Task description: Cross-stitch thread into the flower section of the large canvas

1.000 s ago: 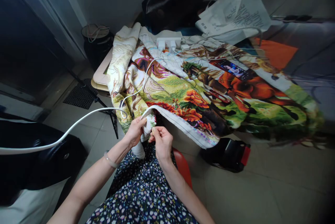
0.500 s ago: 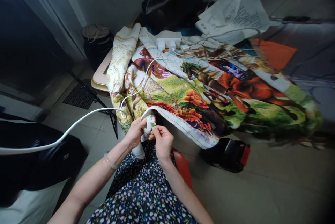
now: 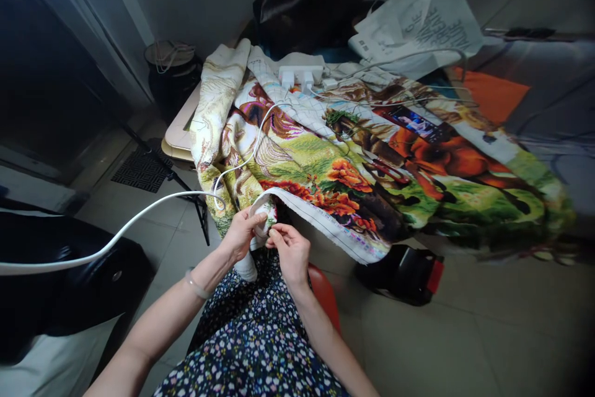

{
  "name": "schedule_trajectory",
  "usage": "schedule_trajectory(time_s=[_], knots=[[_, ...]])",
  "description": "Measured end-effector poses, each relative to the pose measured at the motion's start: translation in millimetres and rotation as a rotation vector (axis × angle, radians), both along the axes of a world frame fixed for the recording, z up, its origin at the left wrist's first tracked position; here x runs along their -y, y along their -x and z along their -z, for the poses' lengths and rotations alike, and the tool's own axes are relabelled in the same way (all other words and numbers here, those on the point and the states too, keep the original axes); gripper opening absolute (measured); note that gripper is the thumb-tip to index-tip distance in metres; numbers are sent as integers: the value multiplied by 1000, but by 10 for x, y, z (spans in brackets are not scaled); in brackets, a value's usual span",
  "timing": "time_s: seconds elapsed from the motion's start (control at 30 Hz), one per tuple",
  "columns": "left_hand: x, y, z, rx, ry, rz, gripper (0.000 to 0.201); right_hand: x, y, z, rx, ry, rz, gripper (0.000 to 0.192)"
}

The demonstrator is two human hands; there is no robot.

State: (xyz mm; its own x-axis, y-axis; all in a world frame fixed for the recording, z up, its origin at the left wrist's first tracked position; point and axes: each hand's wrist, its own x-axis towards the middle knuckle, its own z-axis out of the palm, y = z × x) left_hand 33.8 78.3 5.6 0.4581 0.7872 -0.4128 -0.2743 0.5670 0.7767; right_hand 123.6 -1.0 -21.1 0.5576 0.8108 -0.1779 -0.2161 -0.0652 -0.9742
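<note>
A large embroidered cloth [image 3: 353, 168] with orange flowers and horses is draped over a small table and hangs toward my lap. My left hand [image 3: 242, 231] grips the cloth's white folded edge near its lower left corner. My right hand [image 3: 290, 251] sits just right of it, thumb and forefinger pinched together at the same edge; whatever they pinch is too small to see. Both hands are close together above my flowered dress [image 3: 253, 347].
A white cable [image 3: 139, 214] runs from the left across the cloth to a white power strip [image 3: 301, 75]. A phone [image 3: 411, 121] lies on the cloth. Black bag [image 3: 307, 0] and papers [image 3: 418, 22] behind. A black and red object [image 3: 404, 273] sits on the tiled floor.
The hands have hardly moved. My left thumb has slid slightly right along the cloth edge, and my right hand has shifted a little to the right.
</note>
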Motion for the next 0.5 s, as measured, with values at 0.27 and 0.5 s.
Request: schedule_trajectory(time_s=[0.27,0.5], knots=[[11,-7,1,-7,5,-20,34,10,28,-64,68,31,18,20],[30,-9,0,-2,0,-42,35,-18,31,-104,52,25,19,18]])
